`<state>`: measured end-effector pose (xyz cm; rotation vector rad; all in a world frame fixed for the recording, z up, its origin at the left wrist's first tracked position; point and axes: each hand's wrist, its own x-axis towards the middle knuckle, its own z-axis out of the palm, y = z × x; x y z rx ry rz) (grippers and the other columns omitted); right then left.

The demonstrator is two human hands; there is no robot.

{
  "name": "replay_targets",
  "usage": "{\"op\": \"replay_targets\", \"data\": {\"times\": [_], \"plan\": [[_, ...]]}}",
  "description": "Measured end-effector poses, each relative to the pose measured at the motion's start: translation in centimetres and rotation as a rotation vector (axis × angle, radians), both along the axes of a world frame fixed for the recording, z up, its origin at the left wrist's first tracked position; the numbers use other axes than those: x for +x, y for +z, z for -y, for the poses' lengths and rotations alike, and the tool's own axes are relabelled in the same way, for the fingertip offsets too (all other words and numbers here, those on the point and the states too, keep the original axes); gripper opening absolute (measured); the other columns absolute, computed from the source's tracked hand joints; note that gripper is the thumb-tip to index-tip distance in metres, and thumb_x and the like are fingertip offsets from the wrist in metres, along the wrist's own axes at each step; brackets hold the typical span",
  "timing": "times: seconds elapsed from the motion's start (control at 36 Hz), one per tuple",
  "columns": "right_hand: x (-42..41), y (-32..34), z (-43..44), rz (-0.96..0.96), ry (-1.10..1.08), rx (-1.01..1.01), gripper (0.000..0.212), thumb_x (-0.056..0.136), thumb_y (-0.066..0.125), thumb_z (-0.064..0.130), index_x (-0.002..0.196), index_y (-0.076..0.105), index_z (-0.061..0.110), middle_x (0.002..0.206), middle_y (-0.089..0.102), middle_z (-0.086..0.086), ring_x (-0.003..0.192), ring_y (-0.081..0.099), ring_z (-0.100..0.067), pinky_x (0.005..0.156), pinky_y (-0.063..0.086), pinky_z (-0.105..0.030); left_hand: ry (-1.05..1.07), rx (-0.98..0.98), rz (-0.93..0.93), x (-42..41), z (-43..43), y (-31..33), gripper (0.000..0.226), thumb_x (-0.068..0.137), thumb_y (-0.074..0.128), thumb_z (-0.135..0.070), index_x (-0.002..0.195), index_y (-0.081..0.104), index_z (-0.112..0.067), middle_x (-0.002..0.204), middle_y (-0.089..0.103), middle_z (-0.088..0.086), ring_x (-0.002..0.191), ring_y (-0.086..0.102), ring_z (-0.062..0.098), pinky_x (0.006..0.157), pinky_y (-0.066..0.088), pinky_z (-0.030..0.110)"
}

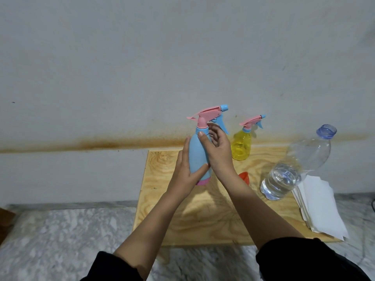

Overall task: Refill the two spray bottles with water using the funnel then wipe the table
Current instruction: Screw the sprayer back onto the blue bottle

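Note:
A blue spray bottle (197, 154) with a pink trigger head and pink base stands upright at the back left of the wooden table (205, 218). My left hand (187, 169) wraps its lower body. My right hand (216, 149) grips its neck just under the spray head, thumb on the collar. A yellow spray bottle (241, 146) with a pink head stands behind, to the right. An orange funnel (244, 177) lies on the table, partly hidden by my right wrist. A clear water bottle (292, 171), uncapped and partly filled, stands at the right.
A stack of white paper sheets (320, 207) lies on the table's right edge. The small table stands against a grey wall (142, 67) with a rust-coloured stain line, on a marble-patterned floor (67, 240).

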<state>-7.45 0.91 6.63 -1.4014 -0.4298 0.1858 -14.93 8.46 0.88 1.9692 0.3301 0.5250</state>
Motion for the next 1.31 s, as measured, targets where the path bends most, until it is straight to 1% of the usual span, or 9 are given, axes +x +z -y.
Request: {"op": "replay_targets", "data": {"times": [0.11,0.19,0.33,0.44,0.64,0.89,1.11,1.22,1.31], "plan": [[-0.1,0.3,0.1,-0.008,-0.004,0.001,0.022,0.085,0.067,0.015,0.104,0.056,0.016,0.092,0.062,0.01,0.079,0.062,0.008,0.072,0.048,-0.01,-0.009,-0.004,0.011,0.1,0.3,0.3,0.086,0.086,0.065,-0.034,0.148,0.005,-0.036,0.13,0.024,-0.025,0.112,0.026,-0.03,0.079,0.03,-0.007],[-0.2,0.3,0.4,-0.046,0.079,-0.011,0.016,0.09,0.061,0.019,0.098,0.054,0.031,0.091,0.061,0.015,0.073,0.06,0.014,0.066,0.046,-0.005,-0.005,0.002,0.022,0.3,0.2,0.2,0.086,0.087,0.065,-0.03,0.149,0.006,-0.034,0.126,0.023,-0.032,0.112,0.027,-0.029,0.08,0.03,-0.007],[0.1,0.4,0.9,-0.124,0.109,0.075,0.021,0.092,0.056,0.013,0.113,0.053,0.012,0.097,0.064,0.002,0.082,0.065,-0.003,0.074,0.053,-0.022,0.011,-0.001,0.026,0.2,0.2,0.4,0.087,0.085,0.066,-0.038,0.149,0.007,-0.034,0.124,0.026,-0.034,0.113,0.029,-0.027,0.08,0.033,-0.005],[0.1,-0.1,1.0,-0.195,0.097,0.17,0.016,0.091,0.054,0.006,0.104,0.046,0.009,0.113,0.058,0.004,0.079,0.064,0.005,0.067,0.05,-0.016,0.016,-0.046,0.052,0.1,0.2,0.5,0.082,0.078,0.063,-0.056,0.142,0.012,-0.05,0.135,0.037,-0.012,0.122,0.044,0.004,0.092,0.049,0.025],[0.3,0.5,0.7,-0.184,0.147,0.058,0.037,0.083,0.068,0.021,0.116,0.056,0.009,0.101,0.066,-0.005,0.085,0.064,-0.013,0.077,0.053,-0.03,-0.003,-0.044,0.033,-0.1,0.3,0.0,0.085,0.078,0.061,-0.057,0.142,0.005,-0.053,0.14,0.031,-0.014,0.126,0.04,0.005,0.097,0.049,0.038],[0.1,0.6,0.4,-0.231,0.178,0.061,0.018,0.089,0.061,0.017,0.105,0.057,0.011,0.087,0.065,0.0,0.075,0.063,-0.01,0.069,0.051,-0.025,-0.008,-0.065,0.033,-0.4,0.0,-0.1,0.085,0.076,0.061,-0.06,0.141,0.007,-0.055,0.131,0.032,-0.027,0.122,0.041,-0.003,0.093,0.048,0.025],[0.5,0.8,1.0,-0.167,0.284,-0.001,0.022,0.095,0.051,0.023,0.111,0.063,0.013,0.101,0.065,-0.001,0.086,0.062,-0.006,0.074,0.051,-0.019,-0.016,-0.073,0.02,-0.7,-0.3,-0.2,0.087,0.077,0.063,-0.055,0.144,0.007,-0.049,0.137,0.031,-0.018,0.123,0.039,-0.003,0.092,0.047,0.024],[0.6,0.9,1.0,-0.106,0.224,-0.044,0.021,0.092,0.056,0.018,0.107,0.064,0.005,0.091,0.065,0.001,0.076,0.06,0.003,0.067,0.046,-0.011,-0.025,-0.057,0.01,-0.9,-0.4,-0.5,0.087,0.082,0.065,-0.049,0.146,0.007,-0.046,0.135,0.029,-0.019,0.116,0.035,-0.019,0.081,0.041,0.004],[0.4,0.6,0.9,-0.053,0.151,-0.069,0.016,0.088,0.063,0.016,0.101,0.063,0.007,0.083,0.063,0.004,0.069,0.058,0.005,0.065,0.044,-0.01,-0.004,0.001,-0.006,-1.1,-0.4,-0.7,0.087,0.083,0.065,-0.045,0.145,0.004,-0.048,0.131,0.029,-0.019,0.11,0.032,-0.025,0.083,0.042,0.009]]}}
